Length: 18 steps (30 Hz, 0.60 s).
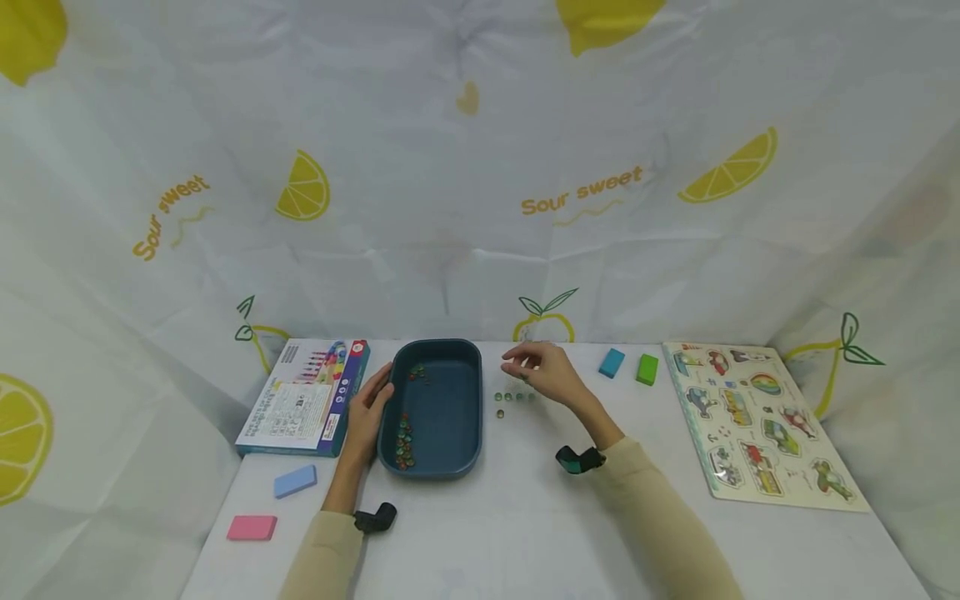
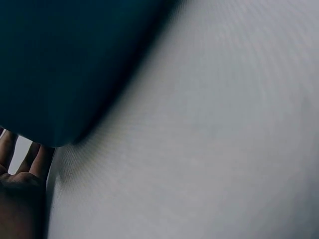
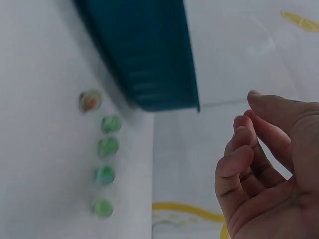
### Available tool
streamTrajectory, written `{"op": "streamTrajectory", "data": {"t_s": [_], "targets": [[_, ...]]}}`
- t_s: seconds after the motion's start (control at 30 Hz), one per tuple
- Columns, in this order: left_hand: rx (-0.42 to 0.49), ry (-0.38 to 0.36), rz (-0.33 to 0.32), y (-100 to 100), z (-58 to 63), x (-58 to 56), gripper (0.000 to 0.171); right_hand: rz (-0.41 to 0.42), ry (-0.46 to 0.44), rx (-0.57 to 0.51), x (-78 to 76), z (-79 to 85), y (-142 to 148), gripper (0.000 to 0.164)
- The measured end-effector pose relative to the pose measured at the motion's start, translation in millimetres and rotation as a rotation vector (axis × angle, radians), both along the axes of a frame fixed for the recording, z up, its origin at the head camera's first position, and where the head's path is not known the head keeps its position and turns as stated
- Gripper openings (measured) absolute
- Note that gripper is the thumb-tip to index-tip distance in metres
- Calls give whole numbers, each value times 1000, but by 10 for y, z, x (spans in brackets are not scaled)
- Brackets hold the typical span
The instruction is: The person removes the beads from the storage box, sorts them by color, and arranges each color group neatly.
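A dark blue rectangular tray (image 1: 442, 417) lies on the table, with several small glass marbles (image 1: 404, 442) along its left side and a few near its far left corner. My left hand (image 1: 365, 412) rests against the tray's left side, fingers extended along the rim; the left wrist view shows only part of it. To the right of the tray, green marbles (image 3: 108, 147) form a short row, and one marble with orange in it (image 3: 90, 101) sits just off its end. Over that row hovers my right hand (image 1: 546, 369), fingers loosely bent, with nothing visible between thumb and fingertips.
Left of the tray lies a picture box (image 1: 300, 400), with a light blue block (image 1: 295, 482) and a pink block (image 1: 252, 527) nearer. A blue block (image 1: 611, 362), a green block (image 1: 647, 369) and a picture puzzle board (image 1: 765, 425) lie to the right.
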<state>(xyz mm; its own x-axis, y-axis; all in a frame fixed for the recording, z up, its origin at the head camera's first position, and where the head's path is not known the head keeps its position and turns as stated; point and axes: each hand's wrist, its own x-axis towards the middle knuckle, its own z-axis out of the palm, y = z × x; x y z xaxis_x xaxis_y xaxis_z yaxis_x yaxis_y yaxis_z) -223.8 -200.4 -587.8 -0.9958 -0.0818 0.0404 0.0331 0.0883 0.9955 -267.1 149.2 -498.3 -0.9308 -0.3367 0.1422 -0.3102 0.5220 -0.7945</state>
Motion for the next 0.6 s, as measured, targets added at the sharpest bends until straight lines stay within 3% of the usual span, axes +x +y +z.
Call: {"op": "streamTrajectory", "data": {"t_s": [0.13,0.27,0.43,0.6], "targets": [[-2,6,4,-1,-3,-5,47,59,-42,-106,-62,170,-423,26],[-10,-2,6,1,-7,-12,48,105,-106,-140,-171,192,-869,28],[-10,-14,-9,4,-11,-8,48,85,-161,-38,-313,68,-1317,27],[-1,-4,-16,-3,2,9,48,31,-177,109,-399,-65,-1577,22]]}}
